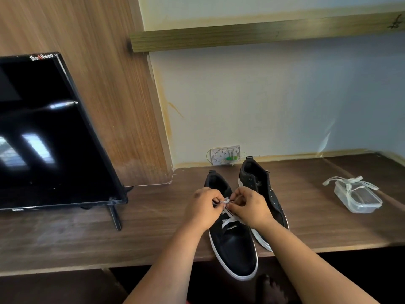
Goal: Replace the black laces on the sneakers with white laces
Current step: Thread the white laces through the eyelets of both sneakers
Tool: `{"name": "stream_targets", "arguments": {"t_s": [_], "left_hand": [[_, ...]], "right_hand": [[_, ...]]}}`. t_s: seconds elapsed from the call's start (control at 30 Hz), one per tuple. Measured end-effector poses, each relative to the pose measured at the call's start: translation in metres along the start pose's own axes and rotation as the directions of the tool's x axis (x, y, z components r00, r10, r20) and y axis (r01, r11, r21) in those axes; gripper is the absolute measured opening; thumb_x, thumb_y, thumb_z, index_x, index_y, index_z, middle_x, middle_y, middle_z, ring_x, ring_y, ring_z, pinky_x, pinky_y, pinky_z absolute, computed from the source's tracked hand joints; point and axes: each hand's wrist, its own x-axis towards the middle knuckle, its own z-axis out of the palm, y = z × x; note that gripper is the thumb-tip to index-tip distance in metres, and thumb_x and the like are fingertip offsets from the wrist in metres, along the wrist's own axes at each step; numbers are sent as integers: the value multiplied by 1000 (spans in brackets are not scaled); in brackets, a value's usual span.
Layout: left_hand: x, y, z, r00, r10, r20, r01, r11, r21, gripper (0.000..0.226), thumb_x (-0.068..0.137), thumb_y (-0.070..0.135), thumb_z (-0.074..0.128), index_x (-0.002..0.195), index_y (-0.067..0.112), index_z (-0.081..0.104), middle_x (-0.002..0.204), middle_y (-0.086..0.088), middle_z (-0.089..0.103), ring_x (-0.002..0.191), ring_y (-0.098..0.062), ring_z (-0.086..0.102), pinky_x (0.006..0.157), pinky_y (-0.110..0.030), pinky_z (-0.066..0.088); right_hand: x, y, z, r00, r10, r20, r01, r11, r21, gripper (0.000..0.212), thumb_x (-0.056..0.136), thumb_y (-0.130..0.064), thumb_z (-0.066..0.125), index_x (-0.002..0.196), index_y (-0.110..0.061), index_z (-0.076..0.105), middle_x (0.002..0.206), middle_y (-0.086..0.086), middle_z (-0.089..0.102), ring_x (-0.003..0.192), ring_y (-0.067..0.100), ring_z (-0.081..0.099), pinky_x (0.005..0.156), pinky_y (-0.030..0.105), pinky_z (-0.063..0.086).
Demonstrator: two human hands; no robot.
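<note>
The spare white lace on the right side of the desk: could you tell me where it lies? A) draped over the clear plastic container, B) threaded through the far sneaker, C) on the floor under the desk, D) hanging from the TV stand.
A: the spare white lace lies draped across the clear plastic container, apart from both sneakers, while the left hand and right hand pinch another white lace over the near sneaker.

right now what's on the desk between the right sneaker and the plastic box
Nothing: the head view shows only bare brown desk between the right sneaker and the plastic box. The spare white lace lies draped over the box itself.
</note>
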Motion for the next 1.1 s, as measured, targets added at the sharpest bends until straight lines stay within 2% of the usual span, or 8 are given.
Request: {"name": "stream_targets", "arguments": {"t_s": [0.13, 0.23, 0.33, 0.43, 0.63, 0.77, 0.93, 1.1], "left_hand": [[1, 3, -4, 995, -88, 38, 92, 991, -101, 8, 83, 26, 66, 88, 28, 72, 84, 12, 67, 73, 0, 58, 63, -16, 46], [3, 2, -3, 985, -170, 30, 173, 963, -208, 13, 88, 19, 60, 95, 25, 70, 89, 9, 69, 83, -8, 64, 76, -25, 52], [4, 0, -1, 991, -123, 56, 131, 977, -168, 16, 91, 19, 60, 103, 25, 69, 91, 10, 67, 86, -9, 62, 80, -25, 51], [6, 2, 0, 994, -84, 67, 93, 987, -135, 11, 91, 19, 62, 94, 25, 71, 84, 13, 66, 76, -3, 59, 73, -21, 47], [11, 1, -9, 997, -77, -15, 74, 990, -122, 18, 91, 15, 59, 82, 29, 62, 79, 16, 61, 71, 3, 54, 65, -15, 39], [13, -12, -21, 985, -157, -71, 148, 982, -118, 8, 94, 18, 58, 90, 23, 63, 87, 11, 61, 77, -6, 54, 65, -19, 38], [7, -25, -26, 964, -262, -35, 250, 946, -206, 9, 91, 14, 61, 87, 20, 67, 85, 6, 67, 79, -13, 61, 73, -28, 49], [7, -24, -20, 951, -301, -72, 278, 933, -229, 6, 89, 18, 66, 91, 23, 64, 85, 7, 68, 80, -12, 62, 72, -26, 49]], "right_hand": [[-1, 4, 1, 996, -83, 31, 81, 996, 45, 20, 82, -12, 73, 88, -30, 67, 72, 4, 68, 61, 13, 59, 63, 26, 52], [0, 5, 3, 997, -75, 27, 73, 994, 80, 14, 83, -10, 72, 83, -24, 70, 75, 6, 70, 70, 25, 64, 68, 35, 54], [-1, 4, 4, 996, -82, 26, 79, 990, 116, 11, 84, -9, 72, 84, -20, 71, 76, 1, 71, 69, 19, 65, 68, 28, 54], [-1, 4, 2, 995, -90, 36, 86, 990, 115, 12, 84, -8, 72, 85, -20, 70, 76, -1, 71, 68, 12, 65, 66, 21, 53], [3, 6, 2, 999, -44, -3, 44, 994, 101, 8, 86, -21, 70, 81, -26, 68, 76, 6, 68, 67, 18, 61, 64, 30, 52], [6, 9, 0, 997, -57, -52, 60, 997, 55, 8, 83, -26, 74, 78, -28, 69, 83, 0, 65, 70, 12, 62, 65, 19, 50], [2, 7, -1, 999, -30, -26, 32, 994, 109, 10, 85, -22, 73, 76, -25, 69, 73, -2, 68, 64, 7, 60, 67, 26, 54], [1, 5, 1, 1000, -18, -17, 20, 991, 130, 8, 84, -22, 74, 78, -24, 69, 73, -3, 69, 64, 5, 58, 64, 23, 53]]}}
